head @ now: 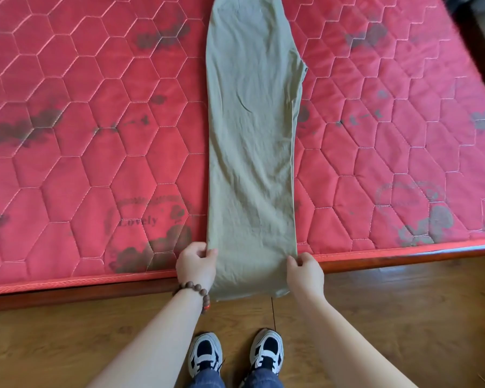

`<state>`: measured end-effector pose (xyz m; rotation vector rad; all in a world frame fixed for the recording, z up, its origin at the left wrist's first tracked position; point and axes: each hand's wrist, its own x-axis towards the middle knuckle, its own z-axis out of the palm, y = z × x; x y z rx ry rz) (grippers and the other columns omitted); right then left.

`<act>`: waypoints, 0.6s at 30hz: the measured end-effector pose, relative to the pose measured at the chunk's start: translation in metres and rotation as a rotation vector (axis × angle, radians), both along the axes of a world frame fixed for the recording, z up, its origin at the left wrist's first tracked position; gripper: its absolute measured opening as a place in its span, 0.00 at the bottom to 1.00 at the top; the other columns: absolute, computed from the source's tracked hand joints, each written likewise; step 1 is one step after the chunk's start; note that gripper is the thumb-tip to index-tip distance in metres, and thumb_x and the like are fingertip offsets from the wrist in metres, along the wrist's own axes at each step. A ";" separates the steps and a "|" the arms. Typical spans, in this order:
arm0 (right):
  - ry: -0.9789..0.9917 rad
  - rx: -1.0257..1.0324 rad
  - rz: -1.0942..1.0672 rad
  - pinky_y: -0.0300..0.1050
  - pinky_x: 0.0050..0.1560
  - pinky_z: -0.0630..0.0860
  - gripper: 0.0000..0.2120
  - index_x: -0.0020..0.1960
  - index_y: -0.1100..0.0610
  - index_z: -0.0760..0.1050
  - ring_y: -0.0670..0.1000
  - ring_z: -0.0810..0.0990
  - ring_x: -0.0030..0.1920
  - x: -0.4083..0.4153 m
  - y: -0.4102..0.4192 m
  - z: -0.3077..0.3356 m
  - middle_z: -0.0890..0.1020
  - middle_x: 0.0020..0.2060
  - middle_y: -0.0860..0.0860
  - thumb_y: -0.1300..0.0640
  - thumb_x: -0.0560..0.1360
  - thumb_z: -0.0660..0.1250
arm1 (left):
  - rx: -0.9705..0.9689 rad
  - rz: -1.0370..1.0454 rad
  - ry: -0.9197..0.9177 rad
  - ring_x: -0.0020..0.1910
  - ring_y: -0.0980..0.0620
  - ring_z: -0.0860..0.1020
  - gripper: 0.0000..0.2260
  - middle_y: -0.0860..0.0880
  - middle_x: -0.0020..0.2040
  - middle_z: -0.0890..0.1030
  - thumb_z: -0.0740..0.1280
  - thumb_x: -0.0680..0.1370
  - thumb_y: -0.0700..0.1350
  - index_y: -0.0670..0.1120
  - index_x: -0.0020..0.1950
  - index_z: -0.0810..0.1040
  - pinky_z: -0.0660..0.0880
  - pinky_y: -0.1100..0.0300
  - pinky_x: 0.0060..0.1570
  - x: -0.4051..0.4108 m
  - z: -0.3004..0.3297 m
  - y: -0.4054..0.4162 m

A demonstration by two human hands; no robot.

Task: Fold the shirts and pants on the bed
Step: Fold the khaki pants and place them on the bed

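Observation:
Olive green pants (252,130) lie lengthwise on the red quilted mattress (95,163), folded leg over leg into one long strip. Their cuff end hangs over the near mattress edge. My left hand (196,263), with a bead bracelet on the wrist, pinches the left edge of the cuff end. My right hand (305,271) pinches the right edge of the same end. The waist end runs out of view at the top.
The mattress has dark stains and a hexagon stitch pattern. A wooden bed frame (403,260) runs along its near edge. Below it is wooden floor (53,345), with my two sneakers (235,352) close to the bed.

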<state>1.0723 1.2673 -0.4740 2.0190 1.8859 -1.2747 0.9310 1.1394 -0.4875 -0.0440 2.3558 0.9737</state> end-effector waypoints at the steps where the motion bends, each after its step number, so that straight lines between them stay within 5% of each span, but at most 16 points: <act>1: -0.038 0.081 0.034 0.46 0.43 0.68 0.07 0.46 0.58 0.72 0.58 0.73 0.48 -0.002 0.002 0.003 0.76 0.45 0.55 0.54 0.78 0.62 | -0.008 -0.014 0.082 0.43 0.47 0.78 0.02 0.49 0.40 0.79 0.69 0.74 0.41 0.44 0.45 0.78 0.71 0.59 0.45 -0.003 0.005 0.002; 4: -0.113 0.436 0.236 0.53 0.57 0.67 0.13 0.59 0.59 0.73 0.60 0.69 0.60 -0.018 0.014 0.008 0.72 0.60 0.57 0.56 0.76 0.64 | -0.022 -0.212 0.394 0.61 0.46 0.73 0.14 0.44 0.60 0.76 0.65 0.76 0.37 0.40 0.61 0.75 0.67 0.56 0.61 -0.022 0.010 0.019; 7: 0.032 0.594 0.538 0.54 0.67 0.63 0.14 0.60 0.61 0.74 0.60 0.64 0.69 -0.060 0.030 0.004 0.70 0.67 0.58 0.63 0.75 0.62 | -0.045 -0.483 0.549 0.72 0.45 0.64 0.19 0.42 0.72 0.68 0.57 0.78 0.33 0.37 0.69 0.70 0.59 0.55 0.72 -0.048 0.002 0.057; 12: 0.140 0.723 0.851 0.50 0.76 0.42 0.22 0.68 0.63 0.68 0.55 0.49 0.78 -0.144 0.074 -0.034 0.60 0.76 0.57 0.68 0.74 0.54 | -0.130 -0.736 0.763 0.78 0.48 0.48 0.26 0.41 0.78 0.52 0.47 0.77 0.30 0.37 0.76 0.54 0.45 0.58 0.75 -0.099 -0.026 0.125; 15: 0.133 0.709 0.918 0.50 0.77 0.41 0.23 0.75 0.58 0.59 0.53 0.47 0.78 -0.171 0.099 -0.057 0.55 0.77 0.54 0.59 0.80 0.52 | -0.173 -0.764 0.753 0.78 0.48 0.46 0.25 0.41 0.79 0.48 0.49 0.80 0.35 0.38 0.77 0.49 0.43 0.58 0.75 -0.124 -0.046 0.150; 18: 0.018 0.709 0.968 0.54 0.76 0.41 0.26 0.77 0.47 0.53 0.51 0.46 0.78 -0.165 0.111 -0.075 0.52 0.78 0.50 0.42 0.81 0.46 | -0.224 -0.786 0.777 0.78 0.48 0.48 0.28 0.41 0.78 0.51 0.53 0.82 0.50 0.39 0.78 0.49 0.43 0.56 0.75 -0.126 -0.062 0.149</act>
